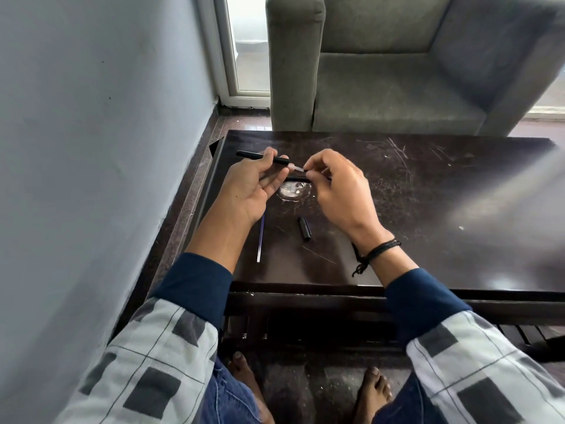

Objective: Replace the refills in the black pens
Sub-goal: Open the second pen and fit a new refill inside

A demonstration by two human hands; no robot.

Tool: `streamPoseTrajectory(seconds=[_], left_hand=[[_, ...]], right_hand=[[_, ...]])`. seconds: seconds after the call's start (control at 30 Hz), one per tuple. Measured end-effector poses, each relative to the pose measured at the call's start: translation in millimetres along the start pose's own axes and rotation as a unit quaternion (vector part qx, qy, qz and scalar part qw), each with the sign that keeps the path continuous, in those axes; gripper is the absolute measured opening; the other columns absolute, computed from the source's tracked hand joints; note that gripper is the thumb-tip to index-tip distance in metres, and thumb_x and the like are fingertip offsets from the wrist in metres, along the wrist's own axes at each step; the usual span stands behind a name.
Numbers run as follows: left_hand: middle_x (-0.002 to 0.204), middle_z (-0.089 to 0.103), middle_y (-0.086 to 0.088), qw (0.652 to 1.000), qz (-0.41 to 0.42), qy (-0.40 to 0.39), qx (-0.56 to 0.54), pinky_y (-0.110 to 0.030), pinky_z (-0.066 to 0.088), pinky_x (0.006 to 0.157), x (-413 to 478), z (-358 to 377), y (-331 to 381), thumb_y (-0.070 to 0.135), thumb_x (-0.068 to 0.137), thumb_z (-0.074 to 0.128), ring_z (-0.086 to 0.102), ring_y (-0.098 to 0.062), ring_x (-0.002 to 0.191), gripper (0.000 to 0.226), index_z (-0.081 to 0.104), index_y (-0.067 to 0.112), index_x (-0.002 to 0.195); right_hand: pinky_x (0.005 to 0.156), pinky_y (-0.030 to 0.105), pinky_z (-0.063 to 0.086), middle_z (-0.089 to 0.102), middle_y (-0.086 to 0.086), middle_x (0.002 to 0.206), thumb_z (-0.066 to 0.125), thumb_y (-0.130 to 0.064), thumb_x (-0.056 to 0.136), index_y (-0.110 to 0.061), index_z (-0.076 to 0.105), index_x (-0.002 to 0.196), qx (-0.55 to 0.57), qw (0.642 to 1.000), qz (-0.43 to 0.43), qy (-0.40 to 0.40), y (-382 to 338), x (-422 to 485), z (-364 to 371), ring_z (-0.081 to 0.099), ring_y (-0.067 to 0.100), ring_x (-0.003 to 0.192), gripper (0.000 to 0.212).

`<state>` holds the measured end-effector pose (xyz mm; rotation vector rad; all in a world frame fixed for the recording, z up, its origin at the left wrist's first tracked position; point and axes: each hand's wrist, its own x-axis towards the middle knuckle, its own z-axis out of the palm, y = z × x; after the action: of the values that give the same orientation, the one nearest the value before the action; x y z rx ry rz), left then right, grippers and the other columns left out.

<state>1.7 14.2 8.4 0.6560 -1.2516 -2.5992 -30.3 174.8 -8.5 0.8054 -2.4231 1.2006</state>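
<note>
Left hand [250, 185] grips the barrel [248, 155]; right hand [342, 191] pinches the refill [297, 169]. A spare refill [260, 240] and cap [304, 228] lie on the tabletop [428, 209].

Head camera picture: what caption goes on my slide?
Left hand holds a black pen barrel; right hand pinches the refill at its end.

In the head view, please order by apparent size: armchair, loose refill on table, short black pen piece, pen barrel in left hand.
1. Armchair.
2. Pen barrel and loose refill: similar length, both partly hidden by the left hand, so not ranked.
3. Short black pen piece.
</note>
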Motion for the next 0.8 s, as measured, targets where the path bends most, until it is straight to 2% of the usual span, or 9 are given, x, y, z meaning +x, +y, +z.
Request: streamPoseTrajectory(seconds=[0.17, 0.33, 0.5, 0.63, 0.7, 0.8], left_hand=[[0.09, 0.074, -0.016, 0.999, -0.017, -0.025, 0.01, -0.029, 0.062, 0.071, -1.3, 1.7, -2.7, 0.01, 0.097, 0.062, 0.076, -0.027, 0.081, 0.007, 0.064, 0.004, 0.096], [0.09, 0.073, -0.017, 0.999, -0.015, -0.035, 0.024, -0.031, 0.063, 0.073, -2.6, 3.4, -5.5, 0.008, 0.097, 0.06, 0.075, -0.027, 0.082, 0.007, 0.064, 0.002, 0.095], [0.095, 0.072, -0.019, 0.996, -0.016, -0.051, 0.074, -0.032, 0.063, 0.072, -4.9, 7.6, -12.1, 0.004, 0.097, 0.06, 0.074, -0.027, 0.082, 0.008, 0.063, 0.0, 0.103], [0.093, 0.071, -0.02, 0.998, -0.007, -0.027, 0.064, -0.033, 0.063, 0.072, -3.6, 7.2, -13.3, 0.001, 0.096, 0.06, 0.074, -0.028, 0.081, 0.007, 0.062, -0.002, 0.101], [0.093, 0.07, -0.021, 0.999, -0.001, -0.014, 0.053, -0.034, 0.063, 0.071, -1.3, 5.3, -11.0, 0.0, 0.096, 0.06, 0.076, -0.026, 0.076, 0.005, 0.062, -0.003, 0.099], [0.088, 0.07, -0.018, 0.999, 0.006, -0.002, 0.043, -0.033, 0.063, 0.071, 0.5, 3.3, -6.6, 0.0, 0.097, 0.058, 0.075, -0.02, 0.067, 0.004, 0.061, 0.0, 0.094]], right_hand=[[0.081, 0.034, 0.048, 0.067, -0.009, 0.1, 0.062, -0.009, 0.094, -0.018, 0.066, 0.099, -0.03, 0.998, 0.049, 0.015, 2.7, -0.7, -2.3, 0.059, 0.01, 0.088, 0.011], [0.08, 0.039, 0.051, 0.067, -0.004, 0.102, 0.061, -0.008, 0.094, -0.016, 0.065, 0.099, -0.047, 0.998, 0.039, -0.004, 0.7, -3.6, -1.3, 0.061, 0.018, 0.091, 0.01], [0.077, 0.041, 0.054, 0.065, -0.005, 0.097, 0.066, -0.011, 0.094, -0.016, 0.066, 0.098, -0.041, 0.998, 0.035, -0.012, -1.1, -4.7, 0.2, 0.06, 0.014, 0.084, 0.007], [0.077, 0.041, 0.054, 0.065, -0.007, 0.091, 0.071, -0.022, 0.092, -0.019, 0.066, 0.098, -0.045, 0.998, 0.037, -0.018, -0.1, -3.7, -1.6, 0.06, 0.013, 0.081, 0.008], [0.081, 0.037, 0.051, 0.065, -0.01, 0.089, 0.075, -0.034, 0.088, -0.023, 0.066, 0.097, -0.063, 0.997, 0.04, -0.016, 1.6, -2.1, -3.8, 0.061, 0.011, 0.081, 0.016], [0.089, 0.032, 0.033, 0.067, -0.012, 0.092, 0.073, -0.04, 0.088, -0.029, 0.068, 0.099, -0.111, 0.991, 0.06, -0.04, 3.9, -1.1, -7.8, 0.06, 0.007, 0.089, 0.017]])
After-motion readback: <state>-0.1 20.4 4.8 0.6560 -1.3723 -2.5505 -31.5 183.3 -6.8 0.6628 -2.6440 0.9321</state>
